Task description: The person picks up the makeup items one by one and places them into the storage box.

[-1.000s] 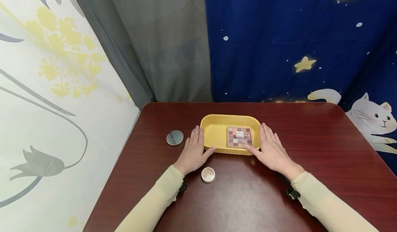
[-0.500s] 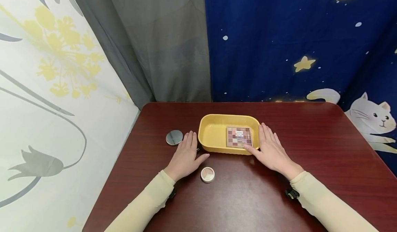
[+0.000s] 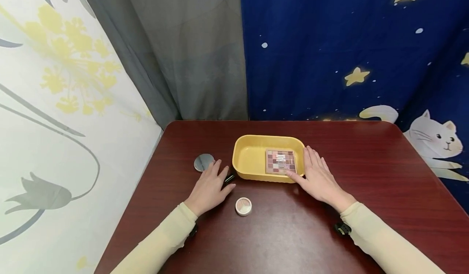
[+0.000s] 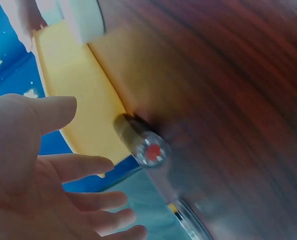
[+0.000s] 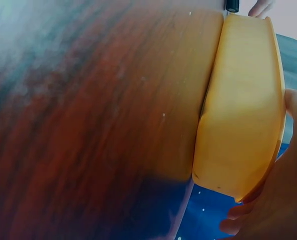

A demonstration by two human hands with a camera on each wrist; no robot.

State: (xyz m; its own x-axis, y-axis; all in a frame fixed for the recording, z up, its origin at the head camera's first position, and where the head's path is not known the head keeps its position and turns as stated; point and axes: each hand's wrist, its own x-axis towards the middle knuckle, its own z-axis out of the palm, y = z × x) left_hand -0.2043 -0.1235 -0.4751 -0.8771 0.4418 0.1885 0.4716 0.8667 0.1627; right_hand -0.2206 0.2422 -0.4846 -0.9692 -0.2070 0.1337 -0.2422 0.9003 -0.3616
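A yellow basket (image 3: 249, 175) stands on the table with an eyeshadow palette (image 3: 280, 162) lying in its right half. My right hand (image 3: 322, 180) rests along the basket's right end, fingers straight, thumb at the near rim. My left hand (image 3: 208, 190) is off the basket to its left, fingers spread and holding nothing. Close by those fingers lies a short black tube (image 3: 229, 179), with a clear end and red centre (image 4: 152, 152) in the left wrist view. A round mirrored compact (image 3: 203, 162) sits just beyond the left fingertips. Nearer me is a small round three-shade makeup pot (image 3: 243, 206).
The dark red wooden table (image 3: 286, 233) has its far edge just behind the basket. Grey curtain (image 3: 190, 62) and blue star curtain (image 3: 315, 54) hang behind it, and a white patterned wall covering (image 3: 47, 143) flanks it on the left.
My left hand has let go of the basket's left end and moved left and toward me, its fingers spreading. The black tube now shows beside it. My right hand stays at the basket.
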